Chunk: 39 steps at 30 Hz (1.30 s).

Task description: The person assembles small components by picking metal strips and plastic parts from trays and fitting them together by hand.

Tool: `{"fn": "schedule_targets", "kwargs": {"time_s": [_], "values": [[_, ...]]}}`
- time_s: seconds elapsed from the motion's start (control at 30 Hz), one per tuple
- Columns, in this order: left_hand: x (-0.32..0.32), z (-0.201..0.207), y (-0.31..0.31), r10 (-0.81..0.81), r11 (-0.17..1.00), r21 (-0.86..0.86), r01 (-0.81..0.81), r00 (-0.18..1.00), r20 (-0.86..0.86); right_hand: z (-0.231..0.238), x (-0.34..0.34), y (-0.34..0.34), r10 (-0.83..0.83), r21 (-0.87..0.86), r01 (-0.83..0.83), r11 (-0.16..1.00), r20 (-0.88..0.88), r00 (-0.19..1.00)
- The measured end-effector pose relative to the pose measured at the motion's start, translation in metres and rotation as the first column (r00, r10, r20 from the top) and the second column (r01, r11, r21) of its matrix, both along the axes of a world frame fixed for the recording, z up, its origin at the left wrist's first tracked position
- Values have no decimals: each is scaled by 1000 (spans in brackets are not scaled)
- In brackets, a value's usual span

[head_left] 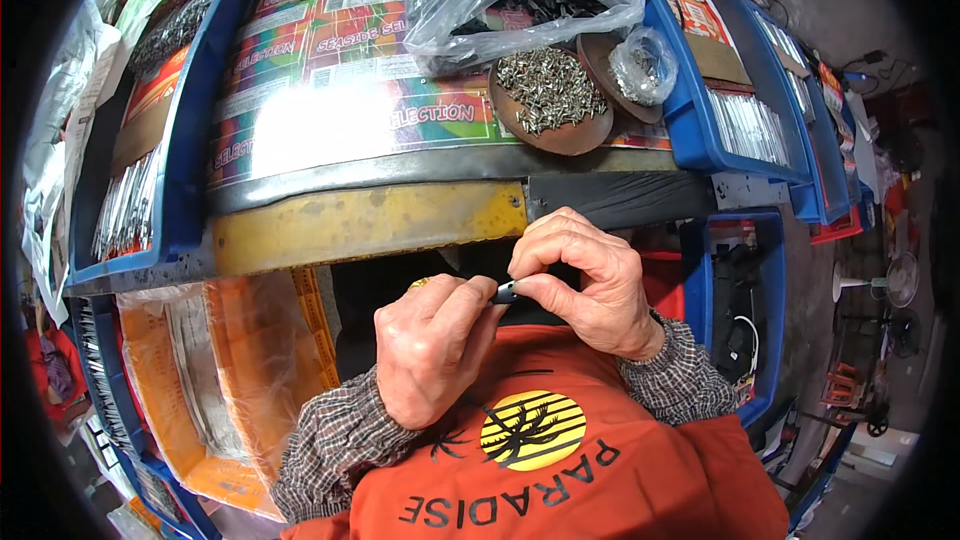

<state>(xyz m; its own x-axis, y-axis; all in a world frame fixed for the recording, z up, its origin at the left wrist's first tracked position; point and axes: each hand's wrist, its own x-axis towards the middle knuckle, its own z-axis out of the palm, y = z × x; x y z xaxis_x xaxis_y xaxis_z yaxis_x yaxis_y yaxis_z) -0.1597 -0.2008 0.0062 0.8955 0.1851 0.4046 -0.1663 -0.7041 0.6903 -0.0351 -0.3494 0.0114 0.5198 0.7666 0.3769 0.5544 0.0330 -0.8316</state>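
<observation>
Over my lap, in front of the bench edge, my two hands meet at a small dark, rounded piece (505, 293) with a light spot at its end. My left hand (428, 345) is closed, its thumb and curled fingers gripping the piece from the left. From the other side, my right hand (590, 285) pinches at its tip with thumb and forefinger. The fingers cover most of the piece, so its exact kind does not show. Beyond my hands, a round brown dish (590, 136) on the bench holds a heap of small shiny metal pins (548, 88).
A clear plastic bag (430, 30) with black parts lies behind the dish. Blue bins (190, 140) with rows of slim metal pieces flank the bench. Below left stands an orange plastic-lined box (265, 340); at lower right, another blue bin (770, 320). The bench's yellow edge (370, 225) is close.
</observation>
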Motion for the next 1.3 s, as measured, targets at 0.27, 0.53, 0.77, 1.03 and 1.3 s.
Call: {"fn": "schedule_targets", "kwargs": {"time_s": [0.27, 0.53, 0.77, 1.03, 1.3], "values": [[-1, -2, -1, 2, 998, 67, -4, 999, 33, -2, -6, -1, -25, -28, 23, 999, -75, 997], [2, -5, -2, -4, 991, 131, -6, 997, 78, -6, -13, -1, -104, 54, 90, 994, 381, 919], [-2, -4, -1, -12, 994, 111, 10, 1000, 12, -12, -21, -3, -107, 52, 94, 994, 510, 854], [0, -14, -2, 6, 989, 149, -21, 995, 101, -16, -21, -5, -70, 40, 57, 998, 665, 744], [5, -11, -3, -5, 987, 161, -14, 993, 115, -14, -7, -6, -21, 13, 18, 1000, 322, 947]]}}
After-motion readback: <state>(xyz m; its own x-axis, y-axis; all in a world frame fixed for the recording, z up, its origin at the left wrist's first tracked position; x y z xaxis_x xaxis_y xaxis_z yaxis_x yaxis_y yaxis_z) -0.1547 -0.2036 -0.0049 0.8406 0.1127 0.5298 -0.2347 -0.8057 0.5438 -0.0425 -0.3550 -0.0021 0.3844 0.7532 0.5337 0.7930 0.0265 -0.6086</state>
